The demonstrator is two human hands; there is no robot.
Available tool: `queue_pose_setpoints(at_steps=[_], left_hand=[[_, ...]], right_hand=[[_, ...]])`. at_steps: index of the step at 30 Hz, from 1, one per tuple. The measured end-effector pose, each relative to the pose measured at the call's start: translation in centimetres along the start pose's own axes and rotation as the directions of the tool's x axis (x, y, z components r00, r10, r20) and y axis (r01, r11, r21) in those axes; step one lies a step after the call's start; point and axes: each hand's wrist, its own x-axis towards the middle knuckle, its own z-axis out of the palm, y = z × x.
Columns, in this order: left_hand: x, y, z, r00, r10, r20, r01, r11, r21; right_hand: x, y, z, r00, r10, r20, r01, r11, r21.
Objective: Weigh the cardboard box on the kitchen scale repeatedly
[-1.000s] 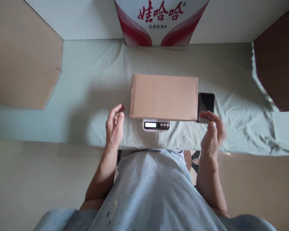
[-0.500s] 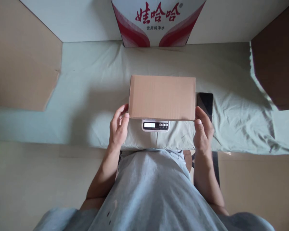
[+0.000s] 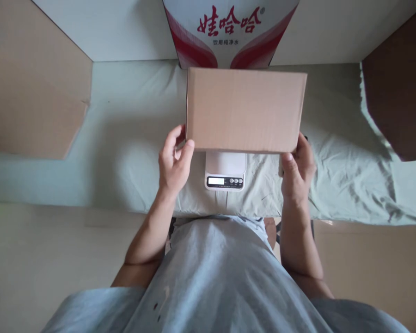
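Observation:
A plain brown cardboard box (image 3: 244,110) is held up off the small white digital scale (image 3: 225,172), closer to the camera than before. My left hand (image 3: 173,159) grips its near left corner. My right hand (image 3: 297,169) grips its near right corner. The scale sits on a pale green cloth (image 3: 125,152), its platform now bare and its display at the front edge. The dark phone that lay right of the box is hidden behind the box and my right hand.
A white and red printed carton (image 3: 230,30) stands at the back against the wall. A flat brown cardboard sheet (image 3: 31,101) lies at the left, and a darker cardboard piece (image 3: 398,92) at the right. The cloth's front edge runs just before my torso.
Both hands closed in from the sides, took hold of the box's near corners, and lifted it up off the scale. The scale's platform is now uncovered.

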Motion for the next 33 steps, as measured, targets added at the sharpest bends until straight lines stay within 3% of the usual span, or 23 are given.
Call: queue_pose_setpoints(at_steps=[3,9,14,25,33], left_hand=[[2.7,-0.7,0.9,1.000,0.031,0.007,-0.030,0.998,-0.046],[7.1,-4.8,2.5,1.000,0.021,-0.003,-0.021,0.996,-0.088],[9.4,-7.2,3.6,1.000,-0.008,0.015,0.009,0.993,-0.119],[8.6,-8.8,3.9,0.994,-0.102,0.040,0.106,0.990,-0.091],[5.7,-9.9,1.4,0.984,-0.176,-0.026,0.175,0.983,-0.056]], right_hand=[[2.4,0.6,1.1,0.999,-0.053,-0.001,0.053,0.997,0.058],[5.9,3.1,3.5,0.995,-0.104,-0.008,0.104,0.990,0.096],[7.9,4.9,4.6,0.994,-0.105,-0.006,0.105,0.991,0.086],[7.8,7.6,5.2,0.999,-0.013,0.035,0.008,0.991,0.136],[5.1,8.1,2.8,0.980,0.167,-0.105,-0.140,0.965,0.222]])
